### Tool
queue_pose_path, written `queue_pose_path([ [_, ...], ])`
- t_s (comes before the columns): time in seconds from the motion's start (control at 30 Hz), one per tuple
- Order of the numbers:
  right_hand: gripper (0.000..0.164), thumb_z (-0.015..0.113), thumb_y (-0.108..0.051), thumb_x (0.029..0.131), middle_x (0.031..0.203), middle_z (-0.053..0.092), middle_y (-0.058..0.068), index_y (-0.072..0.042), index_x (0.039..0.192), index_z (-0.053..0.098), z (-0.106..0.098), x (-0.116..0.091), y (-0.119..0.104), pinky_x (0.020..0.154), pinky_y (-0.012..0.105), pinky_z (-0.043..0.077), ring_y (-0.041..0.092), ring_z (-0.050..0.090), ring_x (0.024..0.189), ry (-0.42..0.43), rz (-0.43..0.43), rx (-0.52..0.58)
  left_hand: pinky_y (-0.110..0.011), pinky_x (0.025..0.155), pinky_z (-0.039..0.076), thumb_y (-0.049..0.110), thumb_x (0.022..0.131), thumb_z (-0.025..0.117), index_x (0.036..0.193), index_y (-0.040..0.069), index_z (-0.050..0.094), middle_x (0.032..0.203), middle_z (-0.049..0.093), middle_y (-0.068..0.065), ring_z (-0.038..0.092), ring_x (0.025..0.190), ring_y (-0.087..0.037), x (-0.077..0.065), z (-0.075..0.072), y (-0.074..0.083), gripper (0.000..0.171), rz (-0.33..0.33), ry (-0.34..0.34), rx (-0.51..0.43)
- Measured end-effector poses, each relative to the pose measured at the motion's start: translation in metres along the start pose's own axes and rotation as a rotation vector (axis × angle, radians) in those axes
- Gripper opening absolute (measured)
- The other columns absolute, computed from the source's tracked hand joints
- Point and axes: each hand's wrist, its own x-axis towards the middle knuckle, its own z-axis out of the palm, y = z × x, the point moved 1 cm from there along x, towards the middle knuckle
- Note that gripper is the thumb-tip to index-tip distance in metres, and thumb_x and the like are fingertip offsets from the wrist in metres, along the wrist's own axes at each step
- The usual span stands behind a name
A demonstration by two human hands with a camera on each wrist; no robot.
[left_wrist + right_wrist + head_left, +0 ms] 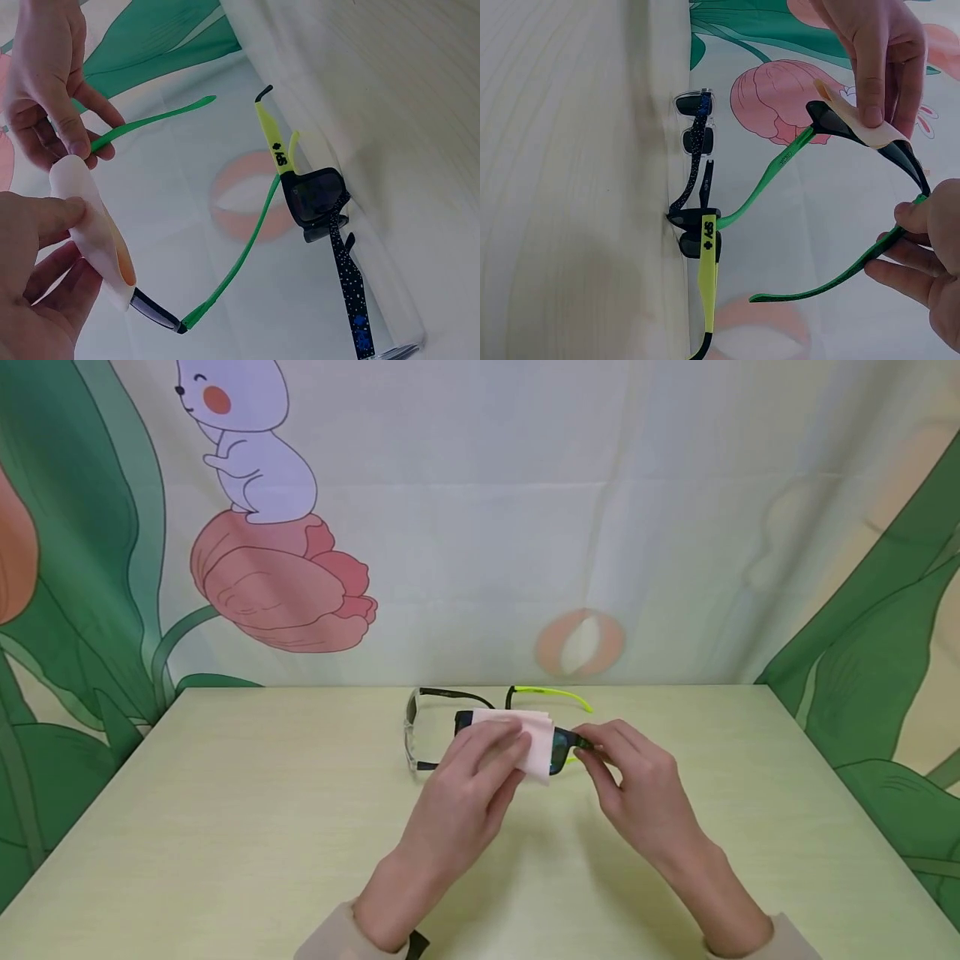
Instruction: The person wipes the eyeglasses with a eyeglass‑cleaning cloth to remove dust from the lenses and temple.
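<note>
Black-framed sunglasses [559, 753] with green temples [825, 283] are held up between both hands above the table. My left hand [461, 789] pinches a pale pink cloth [537, 750] folded over the front of the frame, thumb on one face and fingers on the other. The cloth hides most of the lenses in the head view. At the other end, my right hand [647, 785] grips a temple near its hinge with thumb and fingers. In the right wrist view the far green temple [774, 174] sticks out unfolded.
Two more pairs lie behind the hands on the pale table [225, 827]: clear-framed sunglasses [410, 737] with dark speckled temples, and black sunglasses [701, 244] with yellow temples. A printed curtain [465, 527] hangs along the table's back edge. Something black [417, 945] shows by the left sleeve.
</note>
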Motion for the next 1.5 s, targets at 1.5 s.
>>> queue_pose_path([
  [1.5,0.04,0.081,0.019,0.075,0.095,0.069,0.003,-0.003,0.106,0.071,0.002,-0.001,-0.006,0.076,0.029,0.059,0.017,0.071,0.087,-0.013,-0.083,0.033,-0.029,0.1,0.051,-0.005,0.083,0.08,0.112,0.0,0.076,0.115,0.068,-0.01,0.064,0.109,-0.024,0.001,-0.002,0.013,0.031,0.189,0.074,0.129],
])
